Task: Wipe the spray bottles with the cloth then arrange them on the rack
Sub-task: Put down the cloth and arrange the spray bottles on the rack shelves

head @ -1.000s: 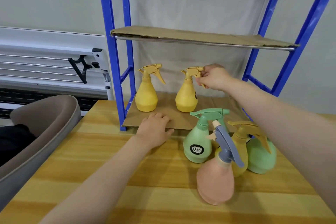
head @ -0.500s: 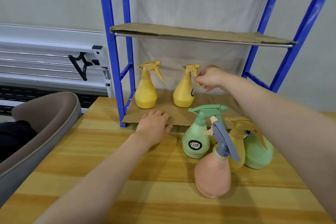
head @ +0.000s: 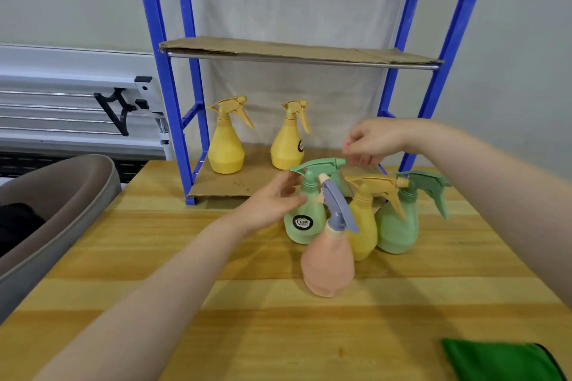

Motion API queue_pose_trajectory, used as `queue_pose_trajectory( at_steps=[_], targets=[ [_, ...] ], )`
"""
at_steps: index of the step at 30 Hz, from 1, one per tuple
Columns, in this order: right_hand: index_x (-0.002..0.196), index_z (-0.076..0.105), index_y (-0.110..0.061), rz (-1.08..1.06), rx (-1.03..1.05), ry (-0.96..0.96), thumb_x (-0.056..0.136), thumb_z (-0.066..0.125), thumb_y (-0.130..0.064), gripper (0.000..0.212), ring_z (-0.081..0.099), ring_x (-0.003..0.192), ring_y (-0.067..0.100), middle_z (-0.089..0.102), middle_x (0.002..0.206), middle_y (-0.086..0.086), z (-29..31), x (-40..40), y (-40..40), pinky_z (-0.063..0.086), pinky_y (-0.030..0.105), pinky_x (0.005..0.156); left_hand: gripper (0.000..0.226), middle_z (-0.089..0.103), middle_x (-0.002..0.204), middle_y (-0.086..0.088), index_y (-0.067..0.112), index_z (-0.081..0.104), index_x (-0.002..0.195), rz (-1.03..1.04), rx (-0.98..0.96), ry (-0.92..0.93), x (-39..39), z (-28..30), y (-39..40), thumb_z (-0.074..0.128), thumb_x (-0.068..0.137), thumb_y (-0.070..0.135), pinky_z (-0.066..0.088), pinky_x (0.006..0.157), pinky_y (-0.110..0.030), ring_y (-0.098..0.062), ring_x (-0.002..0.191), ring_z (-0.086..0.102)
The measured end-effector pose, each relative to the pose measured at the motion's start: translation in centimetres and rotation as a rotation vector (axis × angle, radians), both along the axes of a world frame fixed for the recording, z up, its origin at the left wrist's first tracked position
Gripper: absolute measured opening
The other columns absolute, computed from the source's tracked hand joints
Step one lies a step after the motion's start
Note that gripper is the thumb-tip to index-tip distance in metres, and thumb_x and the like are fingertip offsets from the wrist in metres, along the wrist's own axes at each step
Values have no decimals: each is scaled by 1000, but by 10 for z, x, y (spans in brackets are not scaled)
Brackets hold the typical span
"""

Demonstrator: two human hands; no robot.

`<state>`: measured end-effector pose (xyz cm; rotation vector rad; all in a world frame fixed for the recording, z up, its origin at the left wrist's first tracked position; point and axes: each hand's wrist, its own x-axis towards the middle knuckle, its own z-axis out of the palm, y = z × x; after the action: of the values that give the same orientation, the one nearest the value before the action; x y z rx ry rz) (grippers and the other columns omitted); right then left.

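Head view. Two yellow bottles [head: 226, 145] [head: 289, 141] are seen upright on the cardboard-lined lower shelf of the blue rack [head: 173, 77], well apart from each other. Four bottles are clustered on the wooden table [head: 154, 257] just in front of the rack: a labelled green bottle [head: 305, 216], a pink bottle [head: 328, 263] with a lilac trigger, a third yellow bottle [head: 363, 226] and a second green bottle [head: 397, 226]. The left hand [head: 272, 201] is shown with fingers loosely spread, at the neck of the labelled green bottle; contact cannot be confirmed. The right hand [head: 371, 141] is held loosely curled above that bottle's trigger, nothing visibly held. The green cloth [head: 498, 360] lies at the near right corner.

The bottles are judged light, stiff and smooth plastic; the narrow neck beneath the trigger offers the surest hold. A round black label is borne by the green bottle and by one shelved yellow bottle; its lettering cannot be read.
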<state>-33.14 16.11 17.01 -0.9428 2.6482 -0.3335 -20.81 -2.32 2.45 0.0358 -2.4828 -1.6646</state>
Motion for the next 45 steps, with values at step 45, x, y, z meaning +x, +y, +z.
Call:
queue_pose_trajectory(
  at_steps=[45],
  targets=[
    [111,70,-14,-177,-286,494,92,53,-15,25,60,104,23,68,113,6,0,-76,8,45,29,77,41,61,124,18,37,46,128,-125,-86,3,26,-17,11,62,95,19,42,87,-8,10,110,57]
  ],
)
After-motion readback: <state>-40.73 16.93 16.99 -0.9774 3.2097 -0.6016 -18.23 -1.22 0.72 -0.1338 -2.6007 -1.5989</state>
